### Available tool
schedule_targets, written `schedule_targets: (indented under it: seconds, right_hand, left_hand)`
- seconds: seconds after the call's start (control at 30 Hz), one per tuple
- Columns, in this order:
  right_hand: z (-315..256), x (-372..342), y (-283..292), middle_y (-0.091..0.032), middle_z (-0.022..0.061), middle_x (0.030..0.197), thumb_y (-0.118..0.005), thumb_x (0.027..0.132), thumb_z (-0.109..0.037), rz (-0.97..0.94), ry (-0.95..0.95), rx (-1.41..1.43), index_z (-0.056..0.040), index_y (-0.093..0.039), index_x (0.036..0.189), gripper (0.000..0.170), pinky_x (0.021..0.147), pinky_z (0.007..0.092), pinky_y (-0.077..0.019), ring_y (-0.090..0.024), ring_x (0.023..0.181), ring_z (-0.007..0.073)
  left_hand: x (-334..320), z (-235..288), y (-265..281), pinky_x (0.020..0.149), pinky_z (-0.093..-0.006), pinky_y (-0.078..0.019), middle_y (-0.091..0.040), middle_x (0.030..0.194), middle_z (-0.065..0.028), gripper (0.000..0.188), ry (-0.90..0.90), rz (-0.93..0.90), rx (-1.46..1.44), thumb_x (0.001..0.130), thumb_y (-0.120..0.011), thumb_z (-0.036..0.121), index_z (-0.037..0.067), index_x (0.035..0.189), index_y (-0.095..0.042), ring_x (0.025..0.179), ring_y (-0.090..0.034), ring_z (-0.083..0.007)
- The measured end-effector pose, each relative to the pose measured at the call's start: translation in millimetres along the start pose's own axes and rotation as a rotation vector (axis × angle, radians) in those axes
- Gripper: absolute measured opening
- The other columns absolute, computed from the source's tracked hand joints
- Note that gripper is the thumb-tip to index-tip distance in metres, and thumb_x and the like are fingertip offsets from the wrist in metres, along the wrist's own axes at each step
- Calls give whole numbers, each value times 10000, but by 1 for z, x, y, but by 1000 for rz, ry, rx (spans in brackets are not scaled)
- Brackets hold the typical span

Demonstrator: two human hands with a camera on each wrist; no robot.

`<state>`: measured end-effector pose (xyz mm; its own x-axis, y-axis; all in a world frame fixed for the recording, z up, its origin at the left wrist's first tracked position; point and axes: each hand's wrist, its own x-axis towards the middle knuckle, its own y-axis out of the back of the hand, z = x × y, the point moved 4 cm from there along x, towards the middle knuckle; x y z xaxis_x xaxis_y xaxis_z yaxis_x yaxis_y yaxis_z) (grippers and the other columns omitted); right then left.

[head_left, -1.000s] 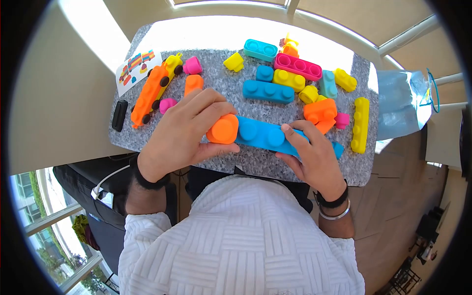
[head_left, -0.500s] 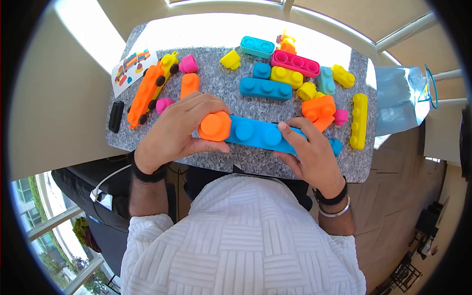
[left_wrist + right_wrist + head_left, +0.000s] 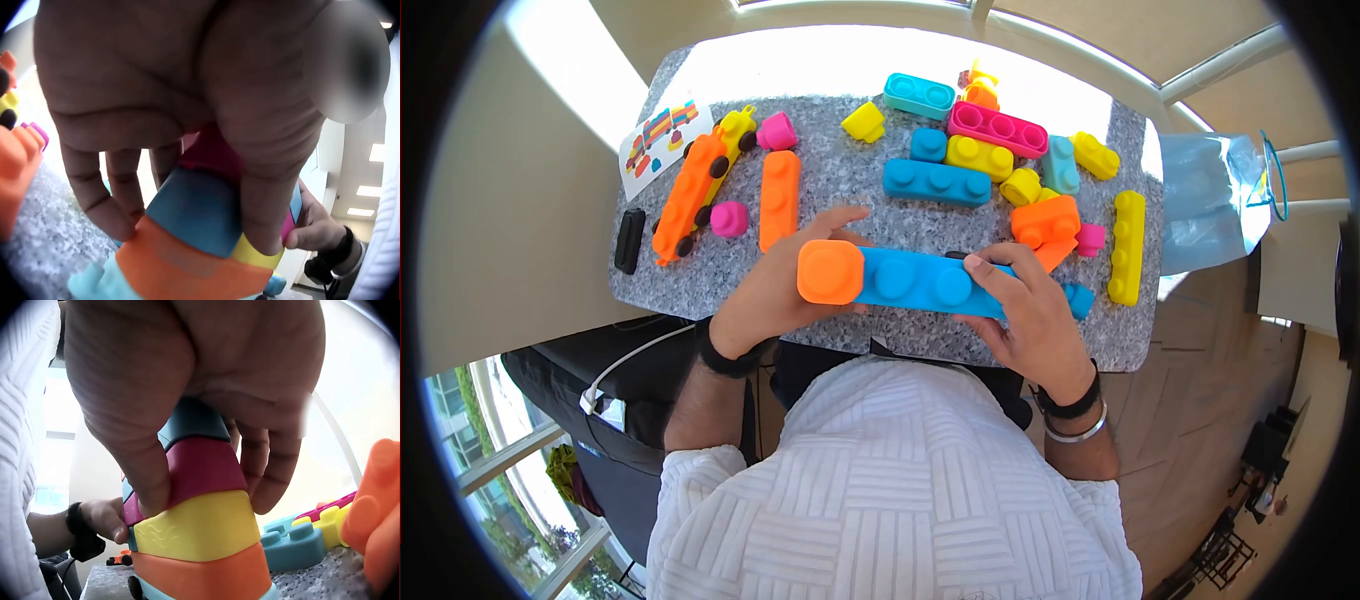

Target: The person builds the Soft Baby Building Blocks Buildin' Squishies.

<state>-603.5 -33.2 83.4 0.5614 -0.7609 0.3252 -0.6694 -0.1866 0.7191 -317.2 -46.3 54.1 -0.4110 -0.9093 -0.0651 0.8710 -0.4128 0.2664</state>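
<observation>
A tall stack of soft building blocks stands in front of me, with a long blue block (image 3: 922, 278) on top and an orange block (image 3: 830, 272) at its left end. My left hand (image 3: 770, 285) straddles the left end, thumb and fingers against opposite sides around a blue layer (image 3: 194, 209). My right hand (image 3: 1040, 320) grips the right end, thumb on the magenta layer (image 3: 203, 469) and fingers around the far side. Below are a yellow layer (image 3: 200, 526), an orange layer (image 3: 206, 575) and a light-blue base with black wheels.
Left on the speckled table (image 3: 690, 290) are a wheeled orange-and-yellow train (image 3: 690, 195), a long orange block (image 3: 779, 200), a picture sheet (image 3: 662, 145) and a black object (image 3: 629, 241). Behind lie a blue block (image 3: 937, 182) and a magenta block (image 3: 998, 129). Right is a yellow block (image 3: 1125, 248).
My left hand has slid lower down the stack's left end, its index finger lifting and uncovering the orange end block and the long orange block behind. My right hand keeps its grip.
</observation>
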Motion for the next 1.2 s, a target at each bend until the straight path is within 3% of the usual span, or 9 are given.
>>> schedule_targets:
  seconds: [0.17,0.33,0.5,0.57,0.8,0.87,0.9,1.2]
  right_hand:
    - [8,-4,-5,-652,201,1290,-926,815,-74,56,58,42,-61,-552,1508,787,946,501,-576,-673,1123,415]
    - [25,-19,-15,-725,174,1304,-941,801,-71,118,-90,185,-32,-472,1540,876,1045,506,-551,-683,1216,405]
    - [30,-19,-18,-747,147,1292,-942,804,-71,89,-146,191,-51,-464,1546,883,1053,498,-540,-683,1214,388]
    - [30,-21,-19,-745,145,1301,-943,804,-73,82,-168,204,-55,-473,1540,874,1052,492,-540,-683,1210,386]
    - [27,-21,-20,-736,143,1307,-937,811,-85,79,-174,167,-58,-504,1503,817,1051,481,-544,-684,1205,388]
    - [28,-23,-21,-737,145,1303,-940,806,-86,70,-180,169,-56,-506,1499,818,1054,480,-544,-684,1207,390]
    - [30,-25,-22,-734,151,1300,-946,799,-85,79,-189,164,-54,-512,1486,813,1054,479,-545,-689,1204,391]
    - [28,-22,-22,-732,170,1286,-960,787,-67,115,-183,162,-46,-527,1426,772,1019,468,-565,-715,1169,389]
  left_hand:
    - [0,-25,-5,976,-414,-586,-757,1283,-127,665,-97,34,327,746,-927,30,62,1356,-665,1165,-742,-327]
    - [4,-25,-11,934,-404,-591,-776,1231,-131,554,-83,43,206,754,-849,-34,70,1277,-698,1108,-763,-328]
    - [5,-28,-15,939,-382,-595,-796,1192,-126,524,-57,47,123,777,-809,-62,68,1274,-707,1119,-782,-296]
    - [5,-33,-15,1010,-354,-592,-772,1294,-116,594,-58,-1,175,810,-855,-85,46,1354,-655,1199,-754,-233]
    - [3,-32,-17,1019,-359,-593,-772,1310,-116,581,-26,25,200,820,-856,-88,46,1347,-653,1205,-753,-237]
    - [3,-30,-18,928,-390,-596,-789,1190,-127,528,-56,86,129,774,-807,-64,72,1275,-709,1099,-777,-324]
    - [3,-31,-18,928,-390,-596,-789,1190,-127,528,-48,101,134,774,-807,-64,72,1275,-709,1099,-777,-324]
    - [5,-22,-15,881,-410,-598,-793,1145,-101,507,-124,95,256,766,-891,39,112,1234,-710,1044,-771,-335]
